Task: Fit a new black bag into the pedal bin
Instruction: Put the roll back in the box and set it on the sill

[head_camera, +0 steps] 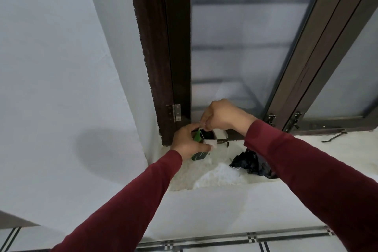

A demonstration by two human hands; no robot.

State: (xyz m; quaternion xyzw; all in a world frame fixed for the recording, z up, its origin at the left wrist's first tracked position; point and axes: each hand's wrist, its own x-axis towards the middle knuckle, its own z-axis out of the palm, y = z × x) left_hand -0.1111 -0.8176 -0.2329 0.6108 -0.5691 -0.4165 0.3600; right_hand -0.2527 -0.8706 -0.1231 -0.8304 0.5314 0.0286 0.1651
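A small green box [198, 155] stands on the white window sill [216, 174], close to the dark window frame. My left hand [187, 144] grips the box from the left side. My right hand [223, 115] is above the box's open top, its fingers pinched on the box's thin flap. Inside the opening I see something dark, too small to identify. A crumpled black bag [248, 162] lies on the sill to the right, partly hidden by my right sleeve. The pedal bin is not in view.
A dark wooden window frame [163, 57] with a metal hinge [174, 111] rises behind the box. A metal latch hook [223, 141] lies just right of the box, and a window stay [333, 136] sits farther right. Frosted panes fill the window. Tiled wall shows below.
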